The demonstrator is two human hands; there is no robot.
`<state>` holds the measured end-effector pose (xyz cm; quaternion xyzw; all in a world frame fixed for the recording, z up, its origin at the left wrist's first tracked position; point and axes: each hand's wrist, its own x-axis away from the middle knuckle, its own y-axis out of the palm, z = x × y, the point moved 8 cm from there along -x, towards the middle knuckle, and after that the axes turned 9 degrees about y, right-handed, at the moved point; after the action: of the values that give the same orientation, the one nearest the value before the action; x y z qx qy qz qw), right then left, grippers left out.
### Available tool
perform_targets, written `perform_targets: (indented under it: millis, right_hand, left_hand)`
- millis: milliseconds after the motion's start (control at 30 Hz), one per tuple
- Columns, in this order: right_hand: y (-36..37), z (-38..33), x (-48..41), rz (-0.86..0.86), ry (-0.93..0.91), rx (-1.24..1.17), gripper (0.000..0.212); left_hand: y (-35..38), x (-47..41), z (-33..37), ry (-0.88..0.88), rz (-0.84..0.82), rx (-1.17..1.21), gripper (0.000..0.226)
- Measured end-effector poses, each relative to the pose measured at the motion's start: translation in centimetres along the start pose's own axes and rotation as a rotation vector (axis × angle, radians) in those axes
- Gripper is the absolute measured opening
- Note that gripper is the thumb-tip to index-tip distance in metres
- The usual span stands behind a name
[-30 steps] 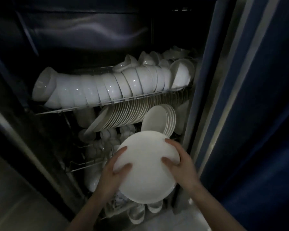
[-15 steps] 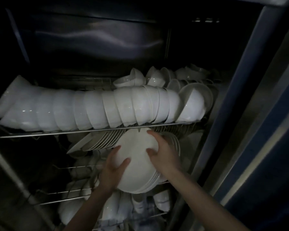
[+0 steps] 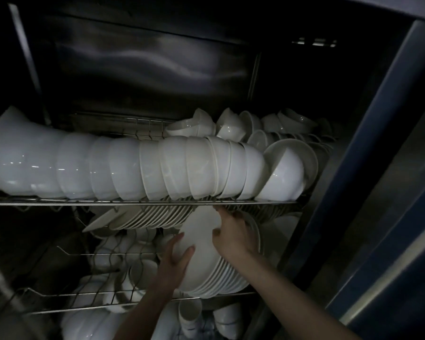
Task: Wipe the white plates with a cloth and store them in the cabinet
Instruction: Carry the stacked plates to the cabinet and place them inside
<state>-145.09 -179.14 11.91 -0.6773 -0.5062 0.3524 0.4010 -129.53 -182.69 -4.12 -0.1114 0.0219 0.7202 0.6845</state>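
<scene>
We take this for the dish store of a restaurant or canteen kitchen. We see a tall stainless-steel cabinet (image 3: pixel 142 69) fitted with wire racks (image 3: pixel 133 203). A long row of identical white bowls (image 3: pixel 133 168) lies packed on the upper rack. Below it, white plates (image 3: pixel 152 217) stand in dense rows, with cups (image 3: pixel 188 312) lower down. The light is dim.

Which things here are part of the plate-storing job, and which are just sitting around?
Job: white plate, gripped by left hand and right hand; plate stack behind it; cabinet.
Bystanders: bowls on upper rack; slanted plate row; cups below.
</scene>
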Motion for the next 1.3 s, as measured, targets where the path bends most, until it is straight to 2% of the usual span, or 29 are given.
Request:
perform_targets:
  millis: [167, 333, 433, 533, 633, 700, 733, 833, 867, 1067, 1200, 1300]
  right_hand:
    - [0.4, -0.1, -1.0, -0.053, 0.038, 0.008, 0.062]
    - [1.8, -0.2, -1.3, -0.095, 0.04, 0.012, 0.072]
    - [3.2, 0.3, -0.5, -0.103, 0.031, -0.035, 0.077]
    - [4.3, 0.6, 0.1, -0.073, 0.02, -0.012, 0.076]
    - [4.6, 0.6, 0.2, -0.029, 0.014, 0.06, 0.072]
    - [4.7, 0.5, 0.2, -0.011, -0.004, 0.127, 0.07]
    - [4.8, 0.5, 0.3, -0.008, -0.011, 0.153, 0.07]
    - [5.0, 0.5, 0.1, -0.033, -0.024, 0.205, 0.068]
    - [5.0, 0.4, 0.0, -0.048, -0.028, 0.207, 0.067]
    - [2.9, 0.7, -1.1, -0.091, 0.019, -0.008, 0.053]
    - [3.1, 1.2, -0.5, -0.092, 0.056, 0.037, 0.058]
    - [2.9, 0.9, 0.3, -0.006, 0.013, 0.113, 0.058]
  left_hand:
    - [0.9, -0.4, -0.1, 0.008, -0.109, -0.057, 0.048]
    - [0.9, -1.0, 0.4, 0.071, -0.235, -0.3, 0.057]
    - [-0.1, -1.2, -0.3, 0.115, -0.245, -0.448, 0.059]
    - [-0.8, -1.2, -1.3, 0.086, -0.332, -0.654, 0.063]
    - [-0.5, -1.6, -1.1, 0.278, -0.395, -0.85, 0.079]
    - [-0.6, -1.6, -2.9, 0.217, -0.512, -0.973, 0.102]
    - [-1.0, -1.7, -4.0, 0.149, -0.552, -1.031, 0.107]
    - [-2.4, -1.7, -5.2, -0.027, -0.487, -0.95, 0.066]
    - [-2.7, -1.7, -4.9, -0.029, -0.464, -0.936, 0.062]
    - [-2.6, -1.2, -4.4, -0.037, -0.522, -0.977, 0.059]
    - [-3.0, -0.8, -3.6, 0.011, -0.503, -0.91, 0.056]
    - [-3.0, -0.7, -3.5, 0.008, -0.53, -0.986, 0.06]
